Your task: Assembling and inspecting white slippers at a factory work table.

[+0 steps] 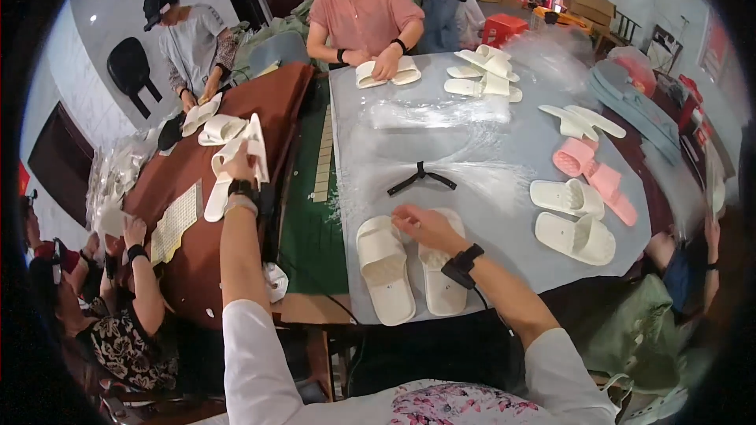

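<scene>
My left hand (237, 166) reaches out over the brown table (260, 102) and grips a stack of white slippers (253, 140) held on edge. My right hand (421, 224) lies on the grey sheet-covered table (488, 149), fingers curled on the top end of the right slipper of a white pair (441, 279). The pair's left slipper (384, 267) lies flat beside it. A black plastic clip (421, 176) rests just beyond my right hand.
Clear plastic bags (441, 113) lie mid-table. Pink slippers (592, 167) and loose white slippers (577, 238) sit to the right. A person in a pink shirt (364, 9) presses a white pair opposite me. Another person (189, 39) works at the far left, a third (118, 323) at my left.
</scene>
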The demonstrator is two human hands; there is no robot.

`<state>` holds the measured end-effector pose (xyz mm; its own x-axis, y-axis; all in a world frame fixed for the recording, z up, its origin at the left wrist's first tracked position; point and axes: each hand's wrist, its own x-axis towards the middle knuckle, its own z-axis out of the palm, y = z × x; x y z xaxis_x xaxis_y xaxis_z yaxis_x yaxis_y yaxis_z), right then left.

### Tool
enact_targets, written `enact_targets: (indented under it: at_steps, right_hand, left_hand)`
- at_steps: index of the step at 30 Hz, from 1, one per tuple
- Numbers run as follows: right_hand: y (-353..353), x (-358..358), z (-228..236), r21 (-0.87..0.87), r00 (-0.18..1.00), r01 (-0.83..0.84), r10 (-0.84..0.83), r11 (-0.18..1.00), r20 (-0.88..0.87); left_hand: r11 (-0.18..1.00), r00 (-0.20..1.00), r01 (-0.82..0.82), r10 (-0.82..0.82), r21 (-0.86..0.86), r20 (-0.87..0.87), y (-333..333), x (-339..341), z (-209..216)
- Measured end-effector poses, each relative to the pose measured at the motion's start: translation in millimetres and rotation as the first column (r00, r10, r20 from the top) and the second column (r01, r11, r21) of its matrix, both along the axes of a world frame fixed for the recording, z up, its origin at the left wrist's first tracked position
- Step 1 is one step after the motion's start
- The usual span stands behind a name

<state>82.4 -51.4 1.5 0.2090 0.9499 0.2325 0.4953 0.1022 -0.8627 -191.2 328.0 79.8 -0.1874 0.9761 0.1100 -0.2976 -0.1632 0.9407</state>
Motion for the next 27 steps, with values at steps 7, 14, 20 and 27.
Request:
enact_targets:
  at_steps: [7,14,20,27]
  right_hand:
    - [-11,-6,5,-0.088,0.918,-0.169,0.189,0.982,0.347]
    - [-28,-27,20,-0.257,0.640,-0.251,0.360,0.933,0.679]
    - [-63,18,25,-0.236,0.593,-0.368,0.423,0.899,0.685]
    - [-151,130,35,-0.198,0.523,-0.151,0.248,0.969,0.815]
  left_hand:
    - [0.885,0.896,0.442,-0.427,-0.146,0.121,32,-50,-2]
    - [0.859,0.897,0.437,-0.395,-0.268,0.197,48,-66,-13]
    - [0.850,0.739,0.493,-0.298,0.184,-0.604,67,-122,-19]
    - [0.882,0.866,0.471,-0.467,-0.018,-0.179,49,-65,-31]
